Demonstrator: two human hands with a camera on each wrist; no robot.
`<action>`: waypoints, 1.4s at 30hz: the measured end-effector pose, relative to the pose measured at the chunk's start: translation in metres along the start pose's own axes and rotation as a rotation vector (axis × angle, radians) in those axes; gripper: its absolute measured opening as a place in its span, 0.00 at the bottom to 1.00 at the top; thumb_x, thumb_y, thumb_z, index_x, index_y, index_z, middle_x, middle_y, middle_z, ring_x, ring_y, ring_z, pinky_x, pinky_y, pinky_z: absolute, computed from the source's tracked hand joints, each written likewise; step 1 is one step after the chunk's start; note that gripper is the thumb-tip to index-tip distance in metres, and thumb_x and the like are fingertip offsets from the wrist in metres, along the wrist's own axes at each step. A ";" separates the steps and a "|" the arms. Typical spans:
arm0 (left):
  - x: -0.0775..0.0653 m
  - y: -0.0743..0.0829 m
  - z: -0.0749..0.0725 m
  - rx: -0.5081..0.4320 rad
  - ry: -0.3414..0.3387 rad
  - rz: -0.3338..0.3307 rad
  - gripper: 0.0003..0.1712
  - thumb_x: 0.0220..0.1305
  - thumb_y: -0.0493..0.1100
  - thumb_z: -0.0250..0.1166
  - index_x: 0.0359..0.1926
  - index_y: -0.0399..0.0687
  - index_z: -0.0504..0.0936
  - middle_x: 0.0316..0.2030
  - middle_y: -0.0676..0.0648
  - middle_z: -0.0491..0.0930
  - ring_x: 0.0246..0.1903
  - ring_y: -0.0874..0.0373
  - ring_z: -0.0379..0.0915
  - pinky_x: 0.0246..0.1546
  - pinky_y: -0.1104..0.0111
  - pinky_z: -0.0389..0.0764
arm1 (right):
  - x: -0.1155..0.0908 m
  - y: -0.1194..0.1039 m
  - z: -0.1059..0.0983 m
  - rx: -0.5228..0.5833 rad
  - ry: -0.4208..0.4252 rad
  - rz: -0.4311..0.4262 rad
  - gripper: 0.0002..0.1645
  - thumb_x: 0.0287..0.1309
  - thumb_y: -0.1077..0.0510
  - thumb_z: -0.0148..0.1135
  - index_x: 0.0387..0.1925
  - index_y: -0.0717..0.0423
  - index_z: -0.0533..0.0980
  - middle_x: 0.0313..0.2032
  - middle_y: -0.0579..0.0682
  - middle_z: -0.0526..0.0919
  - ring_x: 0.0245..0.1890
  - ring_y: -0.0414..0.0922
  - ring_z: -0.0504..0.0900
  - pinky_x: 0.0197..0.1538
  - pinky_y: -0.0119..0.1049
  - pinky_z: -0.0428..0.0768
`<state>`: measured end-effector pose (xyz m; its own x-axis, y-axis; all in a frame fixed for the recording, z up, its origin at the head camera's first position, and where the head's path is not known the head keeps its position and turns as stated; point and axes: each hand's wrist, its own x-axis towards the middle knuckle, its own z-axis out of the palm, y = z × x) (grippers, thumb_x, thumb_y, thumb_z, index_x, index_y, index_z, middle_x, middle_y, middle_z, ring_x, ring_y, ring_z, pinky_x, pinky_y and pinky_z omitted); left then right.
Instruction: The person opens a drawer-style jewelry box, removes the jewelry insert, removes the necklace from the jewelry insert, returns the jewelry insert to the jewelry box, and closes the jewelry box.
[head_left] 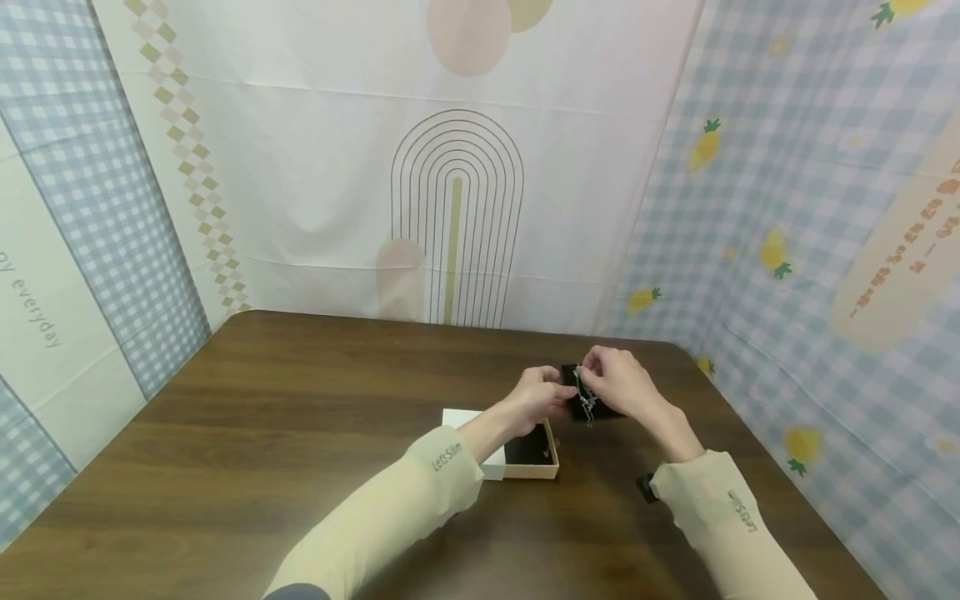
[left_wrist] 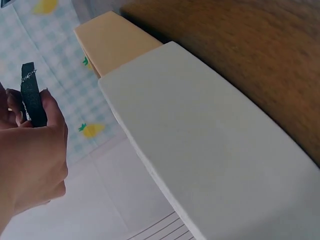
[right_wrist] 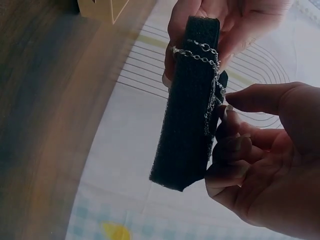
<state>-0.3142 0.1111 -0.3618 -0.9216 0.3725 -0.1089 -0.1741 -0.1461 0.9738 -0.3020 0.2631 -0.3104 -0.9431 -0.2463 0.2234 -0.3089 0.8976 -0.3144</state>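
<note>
A small black foam pad (right_wrist: 182,120) is held on edge above the table, in front of me to the right. My left hand (head_left: 538,393) grips it at one end between thumb and fingers. Over the pad lies a silver chain (right_wrist: 216,75) with small links and a clasp, part of it hanging down the pad's side. My right hand (head_left: 619,382) is at the opposite edge, thumb and forefinger pinching the chain; its other fingers are curled against the pad. In the left wrist view the left hand (left_wrist: 35,155) holds the pad (left_wrist: 32,95) upright.
Below my left forearm, a drawer-style box lies on the brown wooden table (head_left: 337,375): a white sleeve (left_wrist: 200,130) with a tan tray (head_left: 553,468) partly slid out, dark inside. A small black object (head_left: 647,488) shows beside the right sleeve cuff. Patterned cloths hang behind and at both sides.
</note>
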 end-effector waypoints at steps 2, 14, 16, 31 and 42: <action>0.000 0.001 0.000 -0.006 -0.002 0.009 0.09 0.62 0.29 0.61 0.42 0.34 0.71 0.39 0.42 0.79 0.43 0.46 0.81 0.44 0.61 0.83 | 0.001 0.000 0.000 -0.008 -0.006 0.004 0.10 0.64 0.57 0.56 0.37 0.61 0.78 0.28 0.53 0.81 0.23 0.42 0.75 0.26 0.35 0.72; -0.001 0.001 0.001 0.057 0.030 0.002 0.17 0.61 0.29 0.62 0.51 0.31 0.72 0.45 0.37 0.80 0.46 0.43 0.81 0.53 0.55 0.80 | 0.007 0.002 0.000 0.031 -0.070 0.015 0.10 0.60 0.61 0.54 0.36 0.65 0.77 0.30 0.56 0.83 0.23 0.41 0.76 0.31 0.36 0.77; -0.001 0.001 0.000 0.070 0.032 -0.005 0.18 0.61 0.30 0.62 0.52 0.32 0.72 0.46 0.37 0.80 0.46 0.43 0.81 0.54 0.54 0.79 | 0.008 0.005 -0.001 0.080 -0.071 0.018 0.11 0.60 0.61 0.54 0.37 0.66 0.77 0.30 0.57 0.83 0.23 0.42 0.75 0.32 0.36 0.76; 0.003 -0.001 -0.006 0.086 0.045 -0.039 0.09 0.60 0.28 0.62 0.42 0.33 0.73 0.45 0.36 0.81 0.41 0.47 0.83 0.48 0.58 0.83 | 0.009 0.017 0.001 0.528 -0.177 0.153 0.16 0.69 0.57 0.48 0.46 0.66 0.73 0.23 0.49 0.75 0.17 0.38 0.66 0.20 0.32 0.68; 0.002 -0.005 -0.006 0.068 0.040 -0.067 0.12 0.58 0.27 0.63 0.41 0.37 0.70 0.39 0.39 0.80 0.40 0.46 0.83 0.43 0.61 0.84 | 0.007 0.024 0.007 0.754 -0.213 0.205 0.16 0.69 0.58 0.47 0.46 0.66 0.74 0.18 0.45 0.74 0.13 0.35 0.60 0.18 0.29 0.59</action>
<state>-0.3172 0.1071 -0.3680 -0.9219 0.3426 -0.1807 -0.2131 -0.0590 0.9752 -0.3171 0.2806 -0.3231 -0.9698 -0.2360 -0.0623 -0.0560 0.4636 -0.8843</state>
